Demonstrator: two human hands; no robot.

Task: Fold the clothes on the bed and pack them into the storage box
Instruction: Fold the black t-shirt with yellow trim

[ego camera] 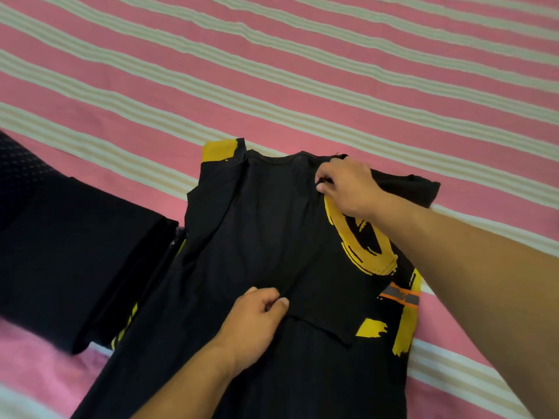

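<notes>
Left hand [257, 313] and right hand [344, 184], fingers curled, both pinching the black T-shirt [272, 231].

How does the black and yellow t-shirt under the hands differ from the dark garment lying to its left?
The t-shirt carries yellow brush-stroke print; the dark garment looks plain, with faint dots at its far end. The t-shirt is only partly folded, one side flap turned over its middle, while the dark garment lies as a compact folded stack. The left hand and right hand both pinch the t-shirt; neither touches the dark garment. Both lie on the striped bedsheet.
</notes>
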